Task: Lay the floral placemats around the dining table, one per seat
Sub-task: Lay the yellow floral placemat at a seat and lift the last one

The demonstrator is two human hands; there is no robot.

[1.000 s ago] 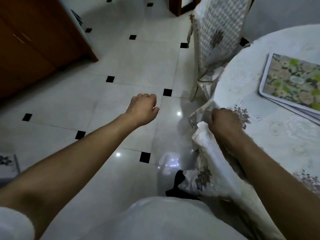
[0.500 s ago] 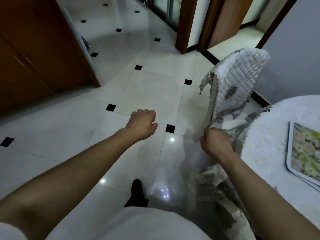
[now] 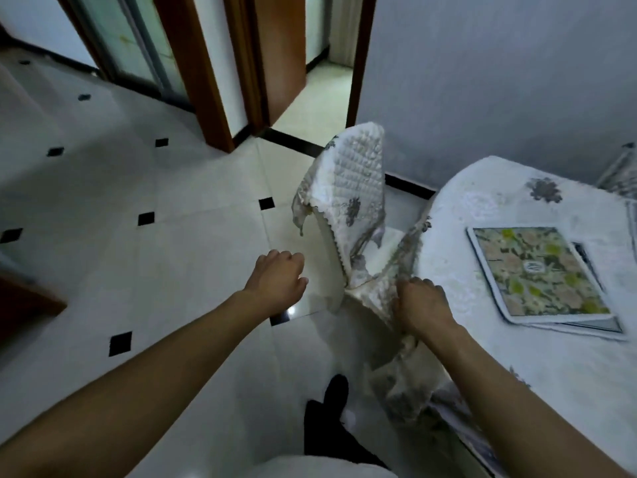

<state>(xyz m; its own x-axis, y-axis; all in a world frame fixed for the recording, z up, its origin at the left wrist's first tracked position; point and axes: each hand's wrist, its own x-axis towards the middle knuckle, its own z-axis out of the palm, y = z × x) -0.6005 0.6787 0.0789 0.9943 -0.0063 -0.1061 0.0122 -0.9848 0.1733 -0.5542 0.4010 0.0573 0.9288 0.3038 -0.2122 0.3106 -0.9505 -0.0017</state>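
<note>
Right hand [image 3: 422, 305] grips tablecloth [image 3: 458, 243] edge; left hand [image 3: 279, 281] curled empty over open floor [image 3: 172, 270].

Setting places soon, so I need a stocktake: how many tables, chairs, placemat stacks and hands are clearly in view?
Round table under white lace tablecloth: 1
Chair in white quilted cover: 1 (right-edge shape unclear)
Stack of floral placemats: 1
Bare hands, left hand and right hand: 2
Total: 5

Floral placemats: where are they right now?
Head view, right side: the floral placemats lie stacked on the white-clothed table, right of the right hand, which is not touching them.
</note>
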